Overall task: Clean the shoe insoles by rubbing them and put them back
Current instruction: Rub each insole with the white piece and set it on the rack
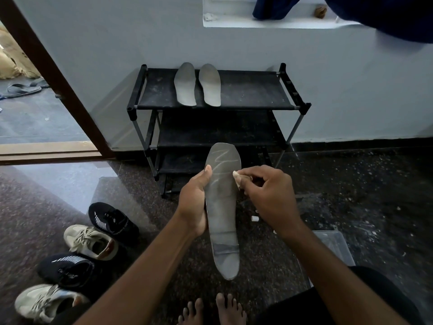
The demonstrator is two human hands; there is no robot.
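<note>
At the left, a row of shoes (90, 241), two black and two beige, is set on the dark floor (351, 184). Against the wall behind, a pair of grey insoles (185, 84) is laid side by side on the top shelf of a black shoe rack (246, 95). In the middle, a third insole (223, 219) is held in the air before the rack, pale streaks near its far end. Its left edge is gripped by the left hand (193, 202), thumb laid on its face. At its right edge a small pale lump (236, 178) is pinched in the curled fingers of the right hand (269, 195) and pressed to the insole. A white cap (254, 218) and, farther right, a clear plastic box (337, 245) are seen on the floor.
</note>
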